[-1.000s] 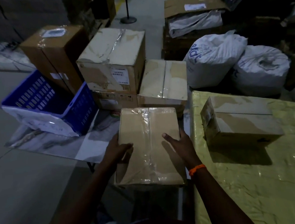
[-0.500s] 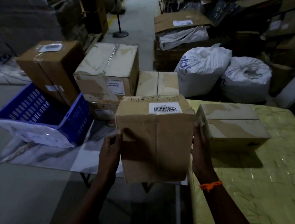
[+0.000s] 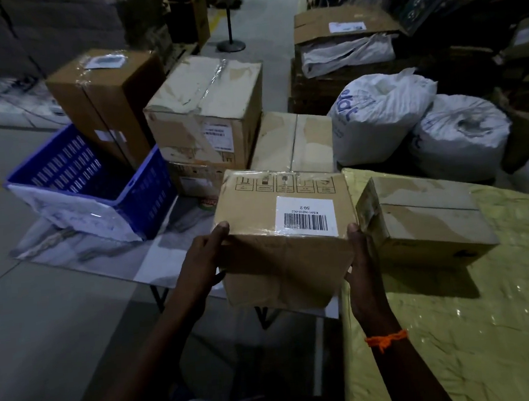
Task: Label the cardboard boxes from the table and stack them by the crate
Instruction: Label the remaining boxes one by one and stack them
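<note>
I hold a brown cardboard box [image 3: 282, 240] in the air beside the table's left edge, its barcode label [image 3: 305, 216] facing up. My left hand [image 3: 203, 263] grips its left side, thumb on the top edge. My right hand [image 3: 363, 271] presses flat against its right side. A second, unlabelled box [image 3: 425, 221] lies on the yellow-covered table [image 3: 479, 325], just right of the held one. The blue crate [image 3: 95, 186] sits to the left. Beside it stand stacked boxes: a tall one [image 3: 110, 102], a taped one [image 3: 207, 112] and a low one [image 3: 296, 143].
Two white sacks [image 3: 377, 113] [image 3: 459, 135] lie behind the table. A low table with a marbled sheet [image 3: 101, 253] carries the crate. A stand base [image 3: 231, 46] is in the far aisle, with piled cartons [image 3: 340, 27] at the back right. Grey floor lies at left.
The box has been tipped over in my hands, so the taped face gave way to the labelled face, which now points up. Both hands shifted to its sides.
</note>
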{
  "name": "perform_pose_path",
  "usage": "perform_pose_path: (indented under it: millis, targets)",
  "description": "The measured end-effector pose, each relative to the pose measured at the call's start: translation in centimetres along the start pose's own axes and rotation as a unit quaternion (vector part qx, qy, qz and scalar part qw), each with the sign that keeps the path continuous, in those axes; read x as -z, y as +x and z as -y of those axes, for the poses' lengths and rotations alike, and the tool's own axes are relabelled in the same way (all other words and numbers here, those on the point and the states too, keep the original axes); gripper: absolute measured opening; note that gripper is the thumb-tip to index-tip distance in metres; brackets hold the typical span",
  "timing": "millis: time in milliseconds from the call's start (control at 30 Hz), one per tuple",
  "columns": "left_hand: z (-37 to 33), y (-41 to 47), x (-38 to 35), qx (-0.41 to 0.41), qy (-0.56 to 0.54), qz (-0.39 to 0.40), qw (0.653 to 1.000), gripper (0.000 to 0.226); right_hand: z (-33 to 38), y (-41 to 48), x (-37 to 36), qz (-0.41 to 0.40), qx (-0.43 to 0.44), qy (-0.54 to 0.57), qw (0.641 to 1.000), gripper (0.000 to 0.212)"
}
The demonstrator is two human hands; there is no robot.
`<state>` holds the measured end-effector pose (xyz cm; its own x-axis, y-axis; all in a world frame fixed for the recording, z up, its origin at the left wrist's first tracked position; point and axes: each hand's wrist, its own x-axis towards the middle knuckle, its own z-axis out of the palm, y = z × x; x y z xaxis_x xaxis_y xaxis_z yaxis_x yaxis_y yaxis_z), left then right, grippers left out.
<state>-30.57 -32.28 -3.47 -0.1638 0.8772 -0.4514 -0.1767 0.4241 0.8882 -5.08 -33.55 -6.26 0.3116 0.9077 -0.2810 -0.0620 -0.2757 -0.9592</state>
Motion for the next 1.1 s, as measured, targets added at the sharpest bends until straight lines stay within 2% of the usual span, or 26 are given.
perform_pose_path:
  millis: [67,167,233,300,367,400,467,567,700,767,833,900,1033,1100]
  targets:
    - [0.8,-0.5,0.1,-0.006,0.003,-0.012,1.0,0.017,-0.6,-0.5,-0.3,-0.017,0.022,0.021,0.999,0.074]
    - [1.6,-1.1,0.2,-0.014,0.014,-0.019,1.0,0.016,-1.2,-1.1,0.1,-0.017,0.048,0.052,0.997,0.077]
    - [1.5,-1.1,0.4,-0.026,0.04,-0.02,0.999,0.013,-1.1,-1.1,0.3,-0.012,0.045,0.046,0.998,0.071]
    - [0.7,-0.6,0.8,-0.044,0.062,-0.011,0.997,0.005,-0.3,-0.8,0.5,-0.004,0.04,0.04,0.998,0.057]
    - [-0.9,-0.1,1.0,-0.067,0.08,0.018,0.994,0.021,0.6,0.2,1.1,0.011,0.051,0.036,0.998,0.034]
    - [-1.8,0.2,1.1,-0.069,0.084,0.033,0.994,0.03,1.2,0.8,1.4,0.021,0.055,0.028,0.998,0.033]
    - [-3.2,1.2,1.2,-0.069,0.083,0.054,0.993,0.036,2.3,2.1,2.0,0.047,0.059,0.01,0.997,0.05]
    - [-4.4,2.4,0.6,-0.061,0.085,0.071,0.992,0.031,3.6,3.6,1.9,0.088,0.038,-0.031,0.995,0.079]
    - [-4.3,2.4,-0.2,-0.064,0.099,0.1,0.988,0.023,3.8,4.4,0.5,0.129,0.029,-0.054,0.99,0.078]
    - [-4.3,2.4,-0.2,-0.068,0.095,0.082,0.99,0.024,3.8,4.5,-0.2,0.128,0.028,-0.053,0.99,0.069]
    - [-4.3,2.2,0.3,-0.073,0.102,0.04,0.991,0.03,3.8,4.1,-0.8,0.13,0.028,-0.052,0.99,0.048]
    - [-4.1,1.7,1.1,-0.089,0.109,-0.008,0.99,0.039,3.8,3.4,-1.5,0.137,0.02,-0.037,0.99,0.038]
    - [-3.3,-0.6,3.4,-0.151,0.049,-0.101,0.982,0.02,4.8,2.1,-2.8,0.151,-0.031,0.033,0.988,0.044]
    - [-2.7,-1.4,4.5,-0.17,-0.001,-0.131,0.977,0.021,5.2,1.7,-3.5,0.152,-0.056,0.043,0.986,0.049]
